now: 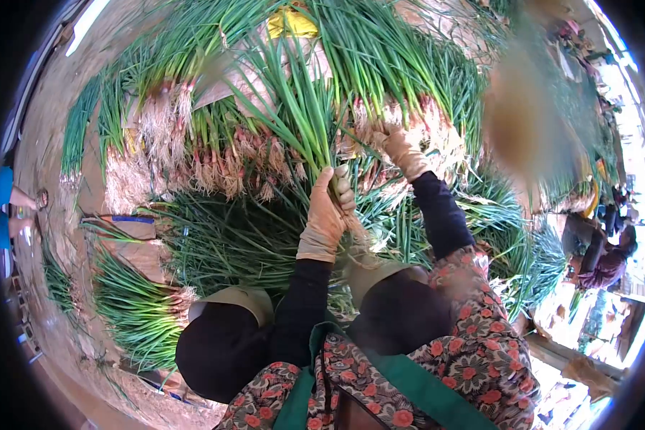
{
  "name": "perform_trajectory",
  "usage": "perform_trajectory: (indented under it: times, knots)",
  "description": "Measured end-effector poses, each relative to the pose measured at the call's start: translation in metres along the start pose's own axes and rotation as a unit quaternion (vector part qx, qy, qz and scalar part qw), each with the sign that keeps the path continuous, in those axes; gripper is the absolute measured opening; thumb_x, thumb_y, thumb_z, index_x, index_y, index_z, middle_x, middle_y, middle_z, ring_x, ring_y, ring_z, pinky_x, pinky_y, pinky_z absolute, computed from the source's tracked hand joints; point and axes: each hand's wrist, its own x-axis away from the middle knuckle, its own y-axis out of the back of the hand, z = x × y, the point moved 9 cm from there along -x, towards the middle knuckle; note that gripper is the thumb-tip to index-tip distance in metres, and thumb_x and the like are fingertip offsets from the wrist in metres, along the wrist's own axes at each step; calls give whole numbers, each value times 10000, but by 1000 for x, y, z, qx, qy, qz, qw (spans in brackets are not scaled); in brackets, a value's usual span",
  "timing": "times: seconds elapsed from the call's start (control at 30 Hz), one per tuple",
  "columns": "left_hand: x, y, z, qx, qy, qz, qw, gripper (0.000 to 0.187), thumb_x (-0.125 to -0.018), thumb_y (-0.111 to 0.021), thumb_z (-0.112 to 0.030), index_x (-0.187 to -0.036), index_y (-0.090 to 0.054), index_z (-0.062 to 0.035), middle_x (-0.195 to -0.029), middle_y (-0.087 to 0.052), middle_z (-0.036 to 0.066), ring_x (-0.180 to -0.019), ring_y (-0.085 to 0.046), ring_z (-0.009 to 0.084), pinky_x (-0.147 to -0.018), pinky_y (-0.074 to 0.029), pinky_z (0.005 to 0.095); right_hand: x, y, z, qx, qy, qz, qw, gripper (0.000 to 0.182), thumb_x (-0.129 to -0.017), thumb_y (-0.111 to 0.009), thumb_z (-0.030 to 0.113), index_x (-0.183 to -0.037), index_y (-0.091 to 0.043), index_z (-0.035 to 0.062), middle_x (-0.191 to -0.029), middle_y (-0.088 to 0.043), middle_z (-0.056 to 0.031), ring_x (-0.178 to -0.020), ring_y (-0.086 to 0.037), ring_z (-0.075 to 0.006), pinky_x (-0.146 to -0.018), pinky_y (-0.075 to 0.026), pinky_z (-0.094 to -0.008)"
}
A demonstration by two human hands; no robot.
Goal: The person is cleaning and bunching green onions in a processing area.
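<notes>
My left hand, in a tan glove, is closed around a bunch of green onions just above the roots, with the long leaves fanning upward. My right hand, also in a tan glove, reaches further out into a pile of green onions and grips at their pale root ends. Both arms wear black sleeves. My knees, in dark trousers, sit below the hands.
Heaps of green onions with reddish-white roots cover the ground ahead and to the left. A yellow object lies at the top. Another person crouches at the right. Bare dirt ground runs along the left.
</notes>
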Motion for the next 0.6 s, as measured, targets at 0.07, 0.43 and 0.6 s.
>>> perform_trajectory:
  times: [0.07, 0.43, 0.6]
  knots:
    - [2, -1, -5, -33, -28, -44, 998, 310, -943, -491, -318, -1115, -527, -62, -670, -422, -25, -557, -392, 99, -476, -310, 246, 28, -2, 37, -111, -42, 60, 991, 360, -877, -617, 295, -1095, -602, 9, -887, -661, -102, -730, -607, -208, -671, -484, -338]
    - [1, 17, 14, -234, 0, -124, 964, 259, -922, -542, -304, -1044, -598, -82, -680, -519, -28, -558, -508, 107, -481, -436, 238, 72, 0, 142, -172, -10, 171, 970, 400, -916, -543, 366, -1118, -599, 26, -938, -655, -97, -830, -600, -187, -735, -481, -301]
    - [14, 12, -40, -232, -193, -141, 943, 216, -912, -565, -299, -963, -604, -93, -583, -409, -66, -453, -369, 61, -399, -302, 214, 65, 24, 106, -358, -57, 107, 926, 233, -945, -524, 245, -1034, -637, 61, -784, -625, 7, -624, -499, -42, -553, -415, -198]
